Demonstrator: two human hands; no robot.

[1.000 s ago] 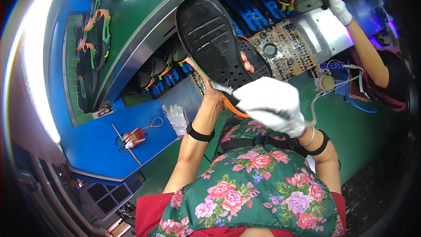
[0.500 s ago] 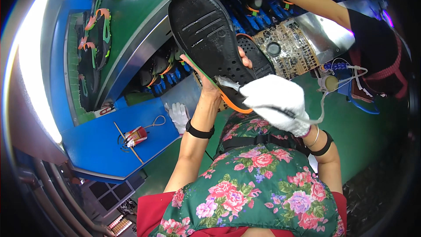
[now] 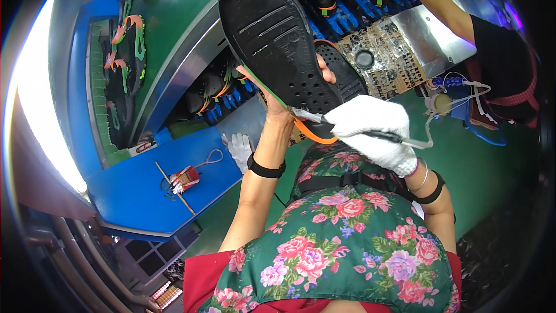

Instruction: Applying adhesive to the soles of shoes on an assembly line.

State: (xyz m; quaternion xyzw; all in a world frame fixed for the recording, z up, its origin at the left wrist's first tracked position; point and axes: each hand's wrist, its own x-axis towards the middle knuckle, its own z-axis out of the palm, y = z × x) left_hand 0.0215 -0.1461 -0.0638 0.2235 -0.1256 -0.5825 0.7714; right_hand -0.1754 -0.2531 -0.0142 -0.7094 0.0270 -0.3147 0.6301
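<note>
My bare left hand (image 3: 277, 109) is closed round a large black shoe sole (image 3: 269, 35), its face with grooves and small holes turned up. Fingers show at its right edge; the palm is mostly hidden behind it. A second black sole (image 3: 339, 66) with an orange rim lies partly behind the first. In a white knit glove, my right hand (image 3: 370, 130) is closed on a brush (image 3: 310, 116) with a pale tip. The tip meets the lower left edge of the front sole. A thin clear tube (image 3: 418, 144) trails from the brush past my wrist.
On the left, a blue table (image 3: 133, 197) bears a red container (image 3: 185, 179), a stick and a white glove (image 3: 238, 149). Shoes on blue holders (image 3: 339, 17) line the conveyor behind. Another person's arm (image 3: 437, 3) reaches there. A taped cardboard surface (image 3: 385, 61) lies beyond the soles.
The brush tip has shifted slightly down and right along the sole's edge. The front sole has moved slightly up and left in view. The other person's gloved hand has moved right along the shoes.
</note>
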